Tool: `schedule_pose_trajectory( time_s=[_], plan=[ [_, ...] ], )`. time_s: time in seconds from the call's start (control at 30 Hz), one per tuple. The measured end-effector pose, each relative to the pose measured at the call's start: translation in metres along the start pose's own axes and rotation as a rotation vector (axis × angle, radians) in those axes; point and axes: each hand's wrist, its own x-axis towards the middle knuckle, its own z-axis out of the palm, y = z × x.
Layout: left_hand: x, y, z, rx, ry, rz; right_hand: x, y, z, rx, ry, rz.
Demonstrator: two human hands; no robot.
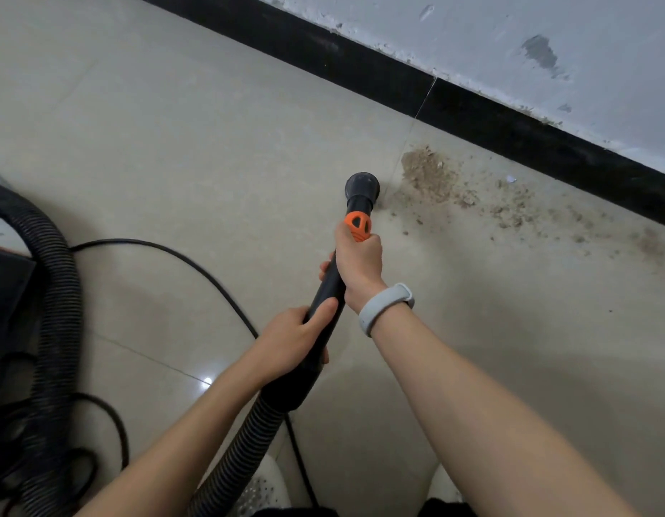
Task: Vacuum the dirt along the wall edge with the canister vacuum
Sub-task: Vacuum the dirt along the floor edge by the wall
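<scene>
Gripping the black wand (325,292) with both hands: left hand (293,339) wrapped low near the ribbed hose (245,438), right hand (358,261) clasping higher by the orange collar (357,226). Holding the round nozzle (361,185) just short of the dirt (431,177) scattered beside the black skirting (472,117). Advising slow passes, nozzle low, working along the edge. Counting one wand, one nozzle, one main heap plus trailing crumbs.

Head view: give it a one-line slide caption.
Both hands, left hand and right hand, grip the vacuum wand, nozzle just short of the dirt by the baseboard.
</scene>
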Motion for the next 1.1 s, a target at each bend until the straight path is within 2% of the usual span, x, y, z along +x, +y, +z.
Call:
schedule_pose_trajectory(
  time_s=[0.3,0.4,0.53,0.67,0.8,1.0,1.1],
  plan=[
    [-0.03,-0.006,0.002,0.074,-0.03,-0.015,-0.019,0.023,-0.012,0.122,0.01,0.034],
    [-0.032,-0.008,-0.006,0.042,0.07,-0.023,-0.021,0.015,0.006,0.063,-0.134,0.038],
    [-0.034,-0.017,-0.011,-0.064,0.306,-0.069,-0.025,0.007,0.048,-0.1,-0.376,0.035],
    [-0.029,-0.024,-0.032,-0.125,0.407,-0.098,-0.025,0.001,0.085,-0.208,-0.455,0.02],
    [-0.042,-0.027,-0.038,-0.168,0.317,-0.081,-0.032,0.006,0.084,-0.214,-0.393,0.035],
    [-0.096,-0.049,-0.022,-0.025,0.147,-0.138,-0.079,0.052,0.039,-0.057,-0.238,0.123],
    [-0.126,-0.065,-0.019,-0.035,0.113,-0.19,-0.11,0.07,0.038,-0.088,-0.231,0.166]
  ],
)
